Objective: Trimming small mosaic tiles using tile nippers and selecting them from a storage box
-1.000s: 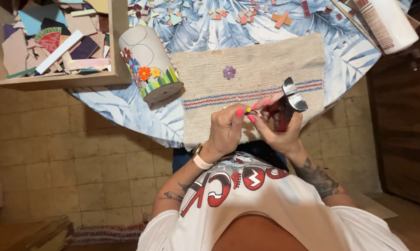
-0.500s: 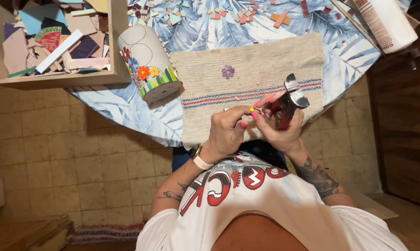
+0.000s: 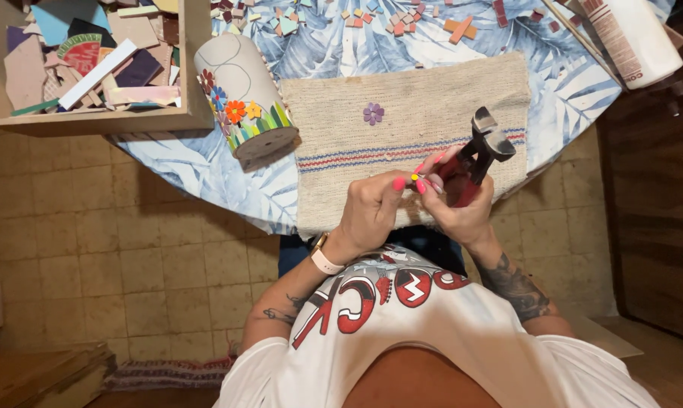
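My right hand (image 3: 462, 208) grips red-handled tile nippers (image 3: 479, 151) with dark metal jaws that point up and away over a beige woven mat (image 3: 356, 151). My left hand (image 3: 375, 205) sits just to the left of it and pinches a tiny yellow tile piece (image 3: 414, 177) between its fingertips, right beside the nippers' handles. A small purple flower-shaped tile (image 3: 373, 113) lies alone on the mat above the hands.
A white cylinder (image 3: 243, 94) decorated with mosaic flowers lies on its side left of the mat. A wooden box (image 3: 194, 113) of tile scraps stands at top left. Loose tile bits (image 3: 402, 19) and a white tube (image 3: 632, 38) lie on the blue leaf-patterned tablecloth (image 3: 190, 174).
Both hands have stayed together over the mat; the nippers have tilted slightly and the fingers have shifted around the yellow piece.
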